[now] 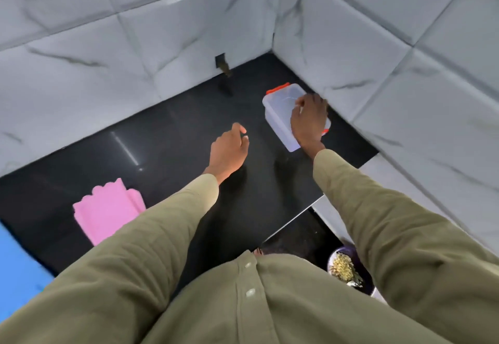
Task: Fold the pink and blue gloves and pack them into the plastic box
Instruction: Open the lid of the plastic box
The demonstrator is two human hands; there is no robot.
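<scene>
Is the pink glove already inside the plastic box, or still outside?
Outside. The pink glove lies on the black counter, far from the plastic box under the right hand.

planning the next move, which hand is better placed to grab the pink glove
Left. The left hand hovers empty over the black counter, on the same side as the pink glove. The right hand is on the plastic box in the far corner.

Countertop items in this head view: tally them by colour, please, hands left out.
Pink: 1, the folded glove
Blue: 1, a glove cut off at the left edge
Clear with orange clips: 1, the plastic box, under the right hand
Total: 3
</scene>
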